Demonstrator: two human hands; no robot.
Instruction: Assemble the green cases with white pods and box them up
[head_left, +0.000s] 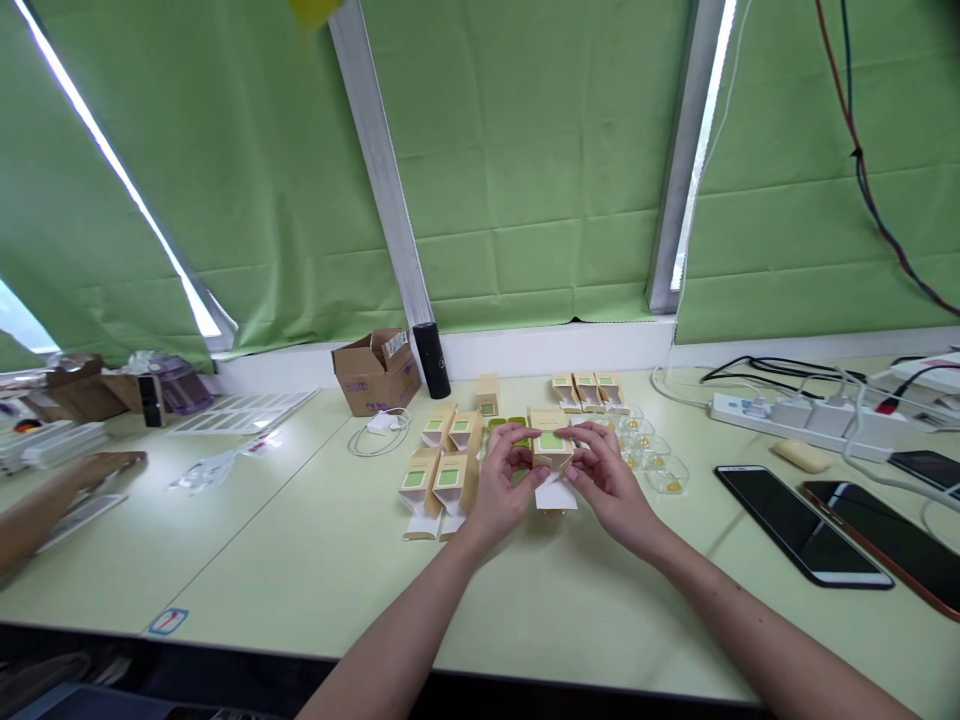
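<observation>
Both my hands hold one small cream carton with a green label (pixel 551 443) above the pale green table (pixel 315 560). My left hand (pixel 504 482) pinches its left side, fingers curled. My right hand (pixel 607 478) grips the right side, near the white open flap (pixel 556 494) at the bottom. Several like cartons (pixel 442 470) with open flaps lie just left of my hands. Three closed ones (pixel 589 391) stand behind, and one more (pixel 488 393) stands alone. Clear plastic trays with yellow pieces (pixel 651 452) sit to the right.
A brown cardboard box (pixel 377 372) and a black cylinder (pixel 432 360) stand by the window sill. Two phones (pixel 806 525) lie flat at right, behind them a white power strip (pixel 795 412) with cables. Another person's hand (pixel 97 470) rests at far left.
</observation>
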